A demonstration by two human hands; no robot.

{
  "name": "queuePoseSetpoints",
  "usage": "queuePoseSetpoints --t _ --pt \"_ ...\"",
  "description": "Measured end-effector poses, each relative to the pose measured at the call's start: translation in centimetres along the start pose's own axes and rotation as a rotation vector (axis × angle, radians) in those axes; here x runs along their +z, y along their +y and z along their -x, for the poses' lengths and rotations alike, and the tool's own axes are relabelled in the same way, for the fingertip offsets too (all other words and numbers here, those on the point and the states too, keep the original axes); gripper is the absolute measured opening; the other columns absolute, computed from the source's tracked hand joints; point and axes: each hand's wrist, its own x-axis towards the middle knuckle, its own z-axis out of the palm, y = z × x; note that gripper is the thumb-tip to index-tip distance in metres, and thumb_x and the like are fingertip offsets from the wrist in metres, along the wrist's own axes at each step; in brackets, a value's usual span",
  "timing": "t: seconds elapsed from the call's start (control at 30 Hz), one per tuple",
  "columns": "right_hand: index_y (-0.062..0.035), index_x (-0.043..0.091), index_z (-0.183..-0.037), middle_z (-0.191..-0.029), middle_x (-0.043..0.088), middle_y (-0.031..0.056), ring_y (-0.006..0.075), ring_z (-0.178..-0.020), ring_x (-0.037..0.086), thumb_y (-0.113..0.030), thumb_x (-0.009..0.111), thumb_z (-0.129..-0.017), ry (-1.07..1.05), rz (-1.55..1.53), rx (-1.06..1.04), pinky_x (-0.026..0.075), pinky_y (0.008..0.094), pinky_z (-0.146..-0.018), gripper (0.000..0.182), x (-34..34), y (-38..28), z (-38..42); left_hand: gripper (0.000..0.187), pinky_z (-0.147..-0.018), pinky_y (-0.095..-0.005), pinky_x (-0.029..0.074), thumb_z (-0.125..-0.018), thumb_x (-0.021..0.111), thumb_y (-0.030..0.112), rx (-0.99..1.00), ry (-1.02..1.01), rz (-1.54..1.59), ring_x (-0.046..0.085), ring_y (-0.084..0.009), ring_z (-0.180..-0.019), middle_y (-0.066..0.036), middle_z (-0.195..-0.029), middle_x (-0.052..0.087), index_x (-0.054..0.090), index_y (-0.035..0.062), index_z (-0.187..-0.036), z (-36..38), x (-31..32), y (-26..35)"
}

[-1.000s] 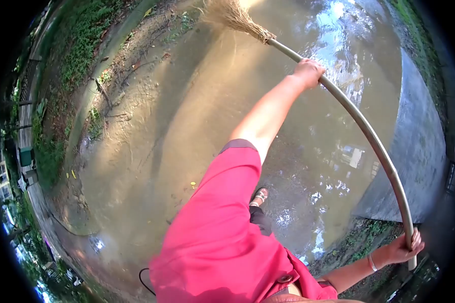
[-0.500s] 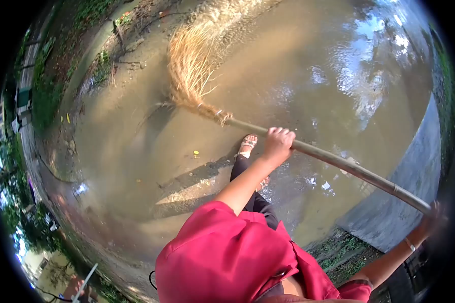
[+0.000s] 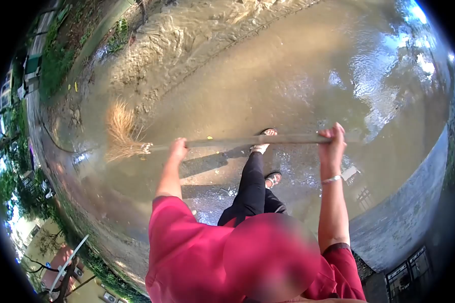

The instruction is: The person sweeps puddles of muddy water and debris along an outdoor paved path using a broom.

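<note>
A long-handled straw broom (image 3: 121, 132) spans the view almost level, its bristles at the left over muddy water. My left hand (image 3: 178, 149) is closed round the pole (image 3: 298, 138) not far from the bound base of the bristles. Towards the other end, my right hand (image 3: 333, 139) grips the same pole, a bracelet on its wrist. Below the pole, my sandaled feet (image 3: 273, 179) stand in the shallow water.
Brown water (image 3: 237, 96) covers the ground, with ripples and a churned patch at upper left. A grey concrete slab (image 3: 404, 207) borders it at right. Grass (image 3: 60, 70) and debris line the left bank, and a metal gate (image 3: 409, 270) shows at lower right.
The broom head has swung from upper middle to the left, leaving rippling water behind it. The pole has turned nearly level; my left hand moved left and my right hand came up and inward.
</note>
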Motion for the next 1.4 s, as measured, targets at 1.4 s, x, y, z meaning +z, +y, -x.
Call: queuePoseSetpoints --t 1.4 --pt "-0.0143 0.026 -0.056 -0.054 0.027 -0.0015 0.0076 -0.054 0.029 -0.004 0.04 -0.09 -0.093 0.03 -0.763 0.028 0.0231 -0.058 0.038 -24.7 -47.3 31.0 0.013 -0.078 -0.0406 0.038 -0.065 0.061 0.01 1.091 0.304 0.438 0.053 -0.0258 -0.082 -0.007 -0.076 0.054 0.051 0.0095 -0.073 8.8 -6.8 52.4"
